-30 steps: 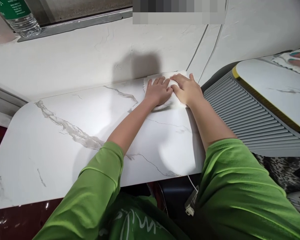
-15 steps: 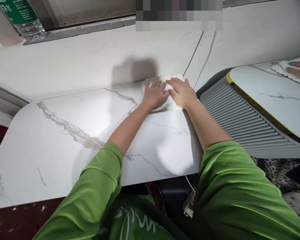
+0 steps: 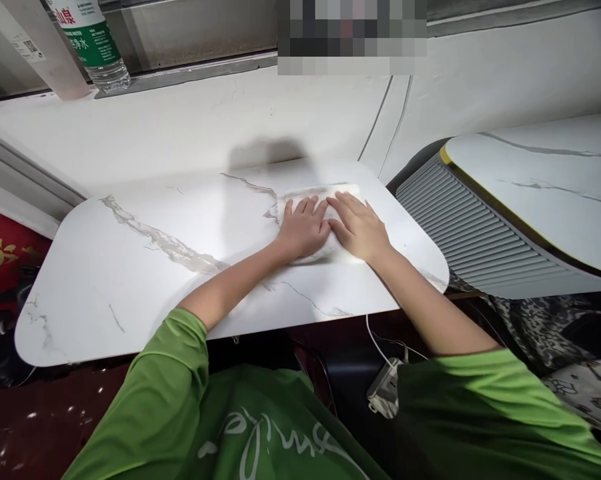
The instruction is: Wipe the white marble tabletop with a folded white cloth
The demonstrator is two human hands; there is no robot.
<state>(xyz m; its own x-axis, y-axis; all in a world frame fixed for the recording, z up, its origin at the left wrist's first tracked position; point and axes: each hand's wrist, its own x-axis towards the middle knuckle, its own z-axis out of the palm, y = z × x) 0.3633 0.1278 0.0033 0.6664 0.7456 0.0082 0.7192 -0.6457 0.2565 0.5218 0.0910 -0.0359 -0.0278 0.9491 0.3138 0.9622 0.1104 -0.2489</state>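
A person in a green shirt (image 3: 280, 427) with white script across the chest pressed a white cloth (image 3: 336, 249) against a marble-patterned tabletop (image 3: 130, 287). The left hand (image 3: 305, 230) and right hand (image 3: 361, 230) lay side by side on it, palms down and thumbs close together, with fingers spread flat over the fabric rather than clenched around it. The cloth sat on the right-hand half of the rounded white top, near the wall side, its edges partly blurred and partly covered by the hands. Shadows fell on the tabletop and the white wall (image 3: 170, 133) behind. On a ledge (image 3: 195, 75) above stood a clear water bottle (image 3: 97, 50) with a green-and-white label, just beside a pale pinkish container (image 3: 47, 57). Two thin cables (image 3: 375, 120) ran down the wall. To the right, a second marble-patterned table (image 3: 555, 167) showed a ribbed grey side (image 3: 485, 233). Below the near edge, a white power strip (image 3: 384, 390) was visible beside the right sleeve.
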